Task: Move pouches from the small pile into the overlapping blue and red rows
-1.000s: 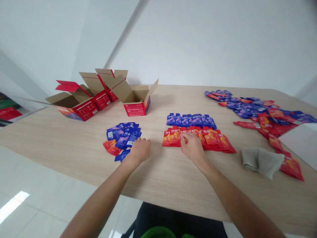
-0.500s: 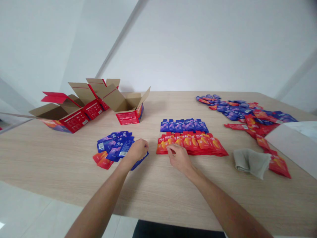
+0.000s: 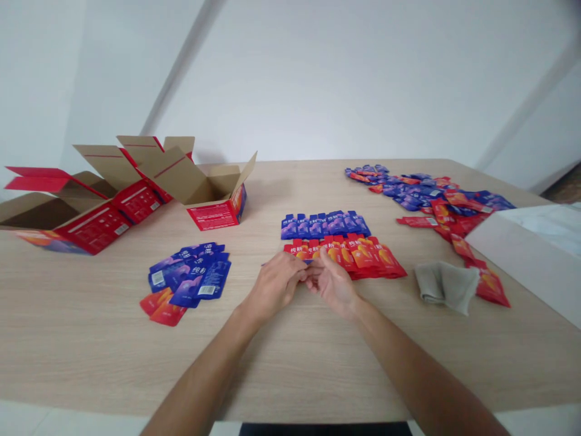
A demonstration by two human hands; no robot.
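Wooden table (image 3: 91,351) with pouches (image 3: 363,257), boxes (image 3: 213,215), cloth (image 3: 442,284)

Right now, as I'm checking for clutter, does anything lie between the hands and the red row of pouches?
Nothing visible: left hand and right hand meet at the red row; the grey cloth lies off to its right.

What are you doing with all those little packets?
A person's left hand and right hand meet over the light wooden table, before a neat row of red foil packets, with a row of blue foil packets behind it. The left hand seems to pinch one blue packet; only its edge shows. Open red cardboard boxes stand left.
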